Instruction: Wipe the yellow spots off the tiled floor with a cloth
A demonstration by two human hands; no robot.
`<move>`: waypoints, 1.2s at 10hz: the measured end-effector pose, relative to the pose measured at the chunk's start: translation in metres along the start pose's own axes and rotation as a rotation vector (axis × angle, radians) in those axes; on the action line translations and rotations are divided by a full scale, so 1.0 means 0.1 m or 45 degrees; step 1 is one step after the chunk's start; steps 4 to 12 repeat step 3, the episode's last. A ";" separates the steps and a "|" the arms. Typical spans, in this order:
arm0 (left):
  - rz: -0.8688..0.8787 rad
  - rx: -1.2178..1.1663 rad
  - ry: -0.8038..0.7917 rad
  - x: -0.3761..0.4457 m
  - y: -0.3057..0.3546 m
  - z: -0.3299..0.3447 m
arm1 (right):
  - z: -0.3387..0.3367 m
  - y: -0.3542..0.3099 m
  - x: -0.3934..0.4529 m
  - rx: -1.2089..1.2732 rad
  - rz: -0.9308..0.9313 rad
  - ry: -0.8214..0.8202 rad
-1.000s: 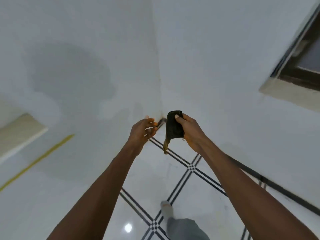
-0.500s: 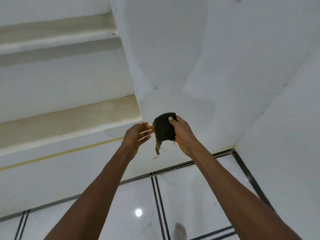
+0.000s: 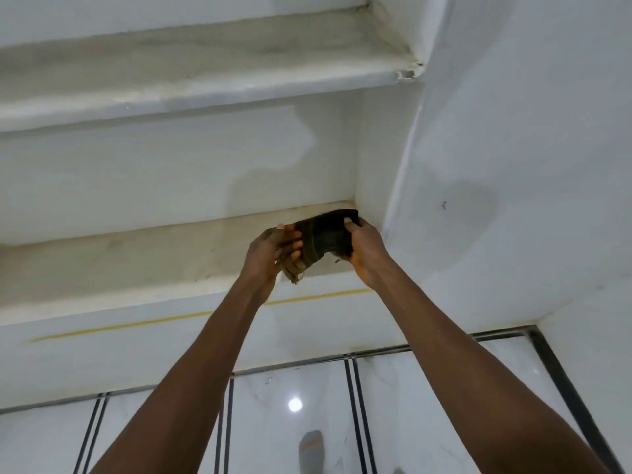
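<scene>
Both arms reach forward; left hand (image 3: 273,249) and right hand (image 3: 364,246) curled shut.

Only one view is given, taken from head height. The stairs (image 3: 171,254) are faced ahead, the tiled floor (image 3: 280,429) is seen near, below.

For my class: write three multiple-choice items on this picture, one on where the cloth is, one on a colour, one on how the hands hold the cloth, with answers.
1. Where is the dark crumpled cloth?
A. flat on the floor
B. held up between both hands
C. on the upper step

2. What colour is the thin line on the white riser?
A. yellow
B. red
C. blue

3. How is the cloth held?
A. left hand only
B. right hand only
C. both hands grip it

Answers: B, it is raised before the steps; A, the stripe shows yellow; C, fingers of each hand close on it.
</scene>
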State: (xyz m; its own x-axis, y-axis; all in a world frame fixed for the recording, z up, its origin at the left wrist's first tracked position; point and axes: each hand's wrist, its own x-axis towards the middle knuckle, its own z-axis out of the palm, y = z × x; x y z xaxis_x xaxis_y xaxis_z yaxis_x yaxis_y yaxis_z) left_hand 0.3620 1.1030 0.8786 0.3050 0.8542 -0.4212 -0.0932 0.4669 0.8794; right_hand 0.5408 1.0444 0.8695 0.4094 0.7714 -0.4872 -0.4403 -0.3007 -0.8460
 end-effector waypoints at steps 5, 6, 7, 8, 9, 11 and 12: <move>-0.196 0.113 -0.136 0.44 -0.21 0.14 | -0.06 0.24 0.40 -1.213 -0.437 0.220; -0.196 0.113 -0.136 0.44 -0.21 0.14 | -0.06 0.24 0.40 -1.213 -0.437 0.220; -0.196 0.113 -0.136 0.44 -0.21 0.14 | -0.06 0.24 0.40 -1.213 -0.437 0.220; -0.196 0.113 -0.136 0.44 -0.21 0.14 | -0.06 0.24 0.40 -1.213 -0.437 0.220; -0.196 0.113 -0.136 0.44 -0.21 0.14 | -0.06 0.24 0.40 -1.213 -0.437 0.220; -0.196 0.113 -0.136 0.44 -0.21 0.14 | -0.06 0.24 0.40 -1.213 -0.437 0.220; -0.196 0.113 -0.136 0.44 -0.21 0.14 | -0.06 0.24 0.40 -1.213 -0.437 0.220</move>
